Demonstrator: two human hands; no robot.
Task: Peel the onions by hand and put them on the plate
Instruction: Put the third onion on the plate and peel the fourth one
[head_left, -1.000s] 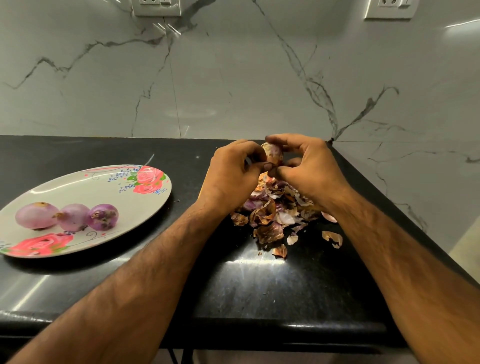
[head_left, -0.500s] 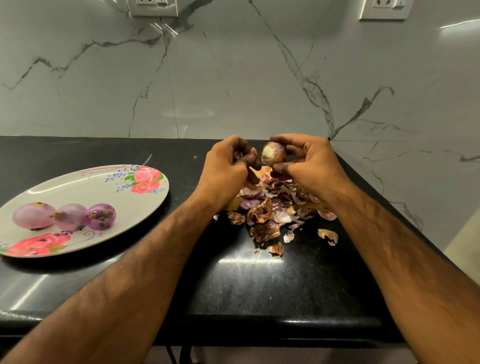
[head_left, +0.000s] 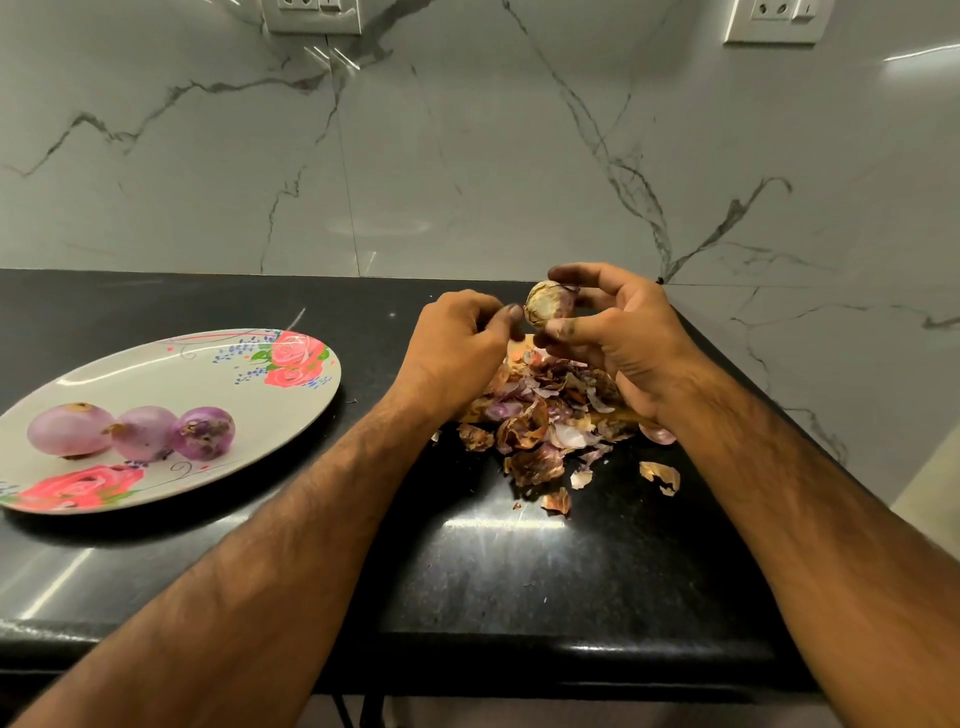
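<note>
Above the heap of skins (head_left: 545, 421) on the black counter (head_left: 519, 571), toward the heap's 12 o'clock edge, the right hand (head_left: 623, 338) holds the onion (head_left: 549, 307) in the air. Its index finger curls over the top and its thumb presses up from below, so the pale, papery face turns toward the left hand (head_left: 457, 348). That hand sits at the onion's 9 o'clock with its fingers curled in and one fingertip just touching the skin; whether it pinches a flake I cannot tell. The step in hand looks like stripping off the dry outer layers. To do it well, I would catch a loose edge with a nail, pull it along the curve rather than straight out, and turn the onion in the right hand's grip after each strip, working over the heap so scraps fall there. Once it shows smooth purple all round, it belongs on the plate (head_left: 156, 374), at 9 o'clock from the heap, beside the three peeled onions (head_left: 140, 431) lying in a row.
</note>
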